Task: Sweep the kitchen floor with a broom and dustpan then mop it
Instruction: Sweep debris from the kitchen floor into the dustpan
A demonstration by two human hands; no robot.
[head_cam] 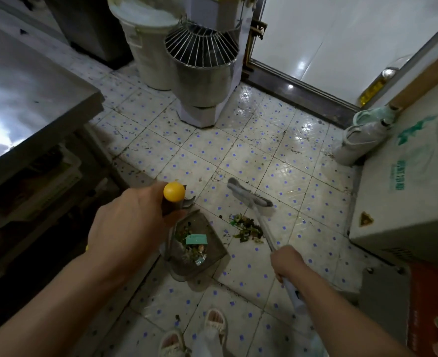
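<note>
Yellow-capped and upright, the dustpan handle (174, 195) is sitting in my left hand (132, 222), fingers wrapped around it, while the dustpan (197, 249) is resting on the tiled floor (284, 176) just below, already holding scraps. My right hand (287, 261) is gripping the broom (251, 197) shaft, which is running from near right up to the head at far left. The debris pile (246, 229) is lying between broom head and pan mouth, just right of the pan. I am judging that a short leftward stroke toward the pan should carry it in.
</note>
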